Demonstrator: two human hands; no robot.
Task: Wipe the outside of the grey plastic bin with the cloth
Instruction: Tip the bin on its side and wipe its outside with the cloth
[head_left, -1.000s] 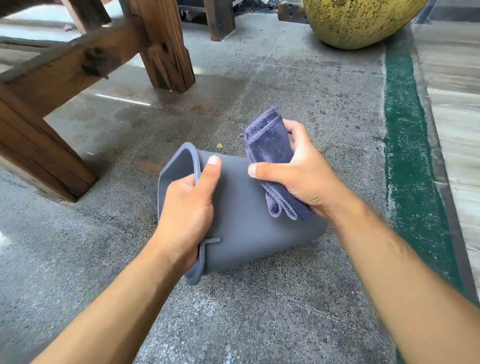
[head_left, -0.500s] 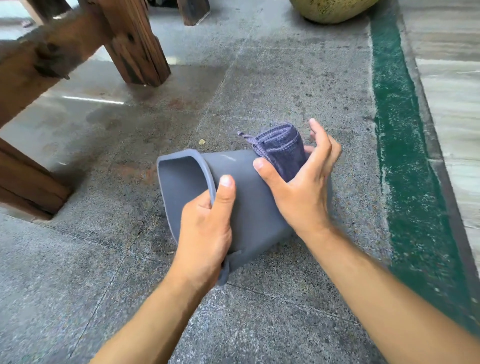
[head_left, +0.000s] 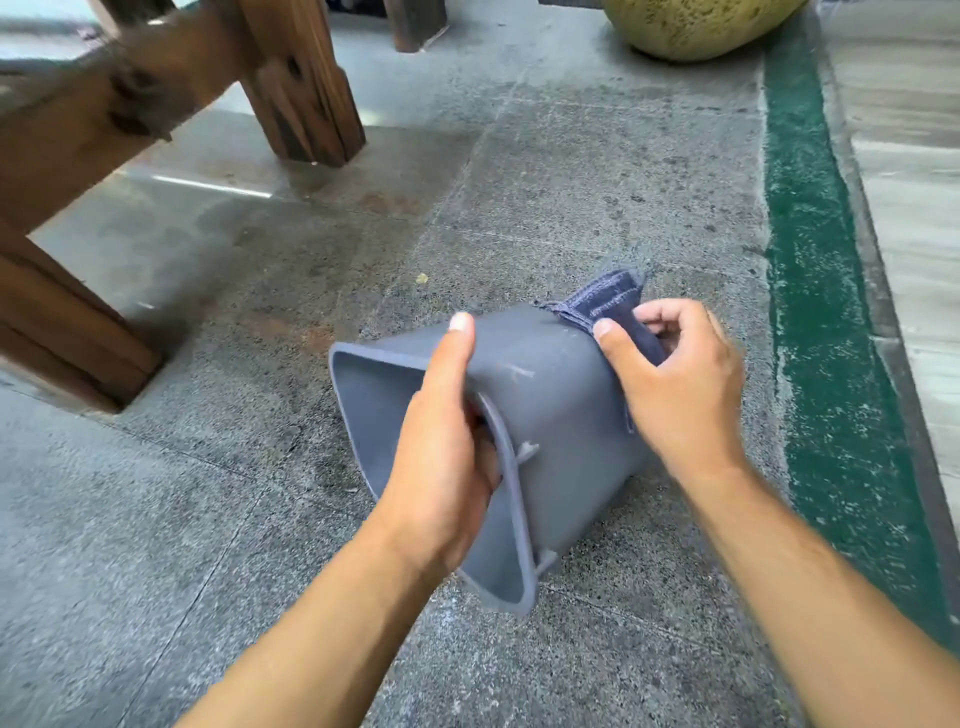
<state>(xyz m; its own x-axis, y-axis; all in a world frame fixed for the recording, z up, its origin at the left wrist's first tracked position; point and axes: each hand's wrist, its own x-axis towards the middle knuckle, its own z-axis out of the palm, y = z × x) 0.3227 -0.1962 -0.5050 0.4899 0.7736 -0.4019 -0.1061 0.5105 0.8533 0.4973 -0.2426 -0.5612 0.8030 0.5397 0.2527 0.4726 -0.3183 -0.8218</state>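
Observation:
The grey plastic bin (head_left: 556, 395) lies on its side on the stone floor, its open mouth turned to the left and toward me. My left hand (head_left: 441, 452) grips the rim, thumb on the outer wall and fingers inside the mouth. My right hand (head_left: 680, 384) presses the dark blue cloth (head_left: 602, 304) against the far end of the bin, near its base. Most of the cloth is hidden under that hand; only a folded, stitched edge sticks out beyond the bin.
Heavy wooden legs and beams (head_left: 291, 88) of a table or bench stand at the upper left. A large yellowish rounded pot (head_left: 691, 26) sits at the top right. A green painted strip (head_left: 815, 291) runs along the floor on the right, beside pale paving.
The bin has turned so its mouth faces me more. My right hand slid the cloth along the wall toward the bin's base end. My left hand shifted its grip on the rim.

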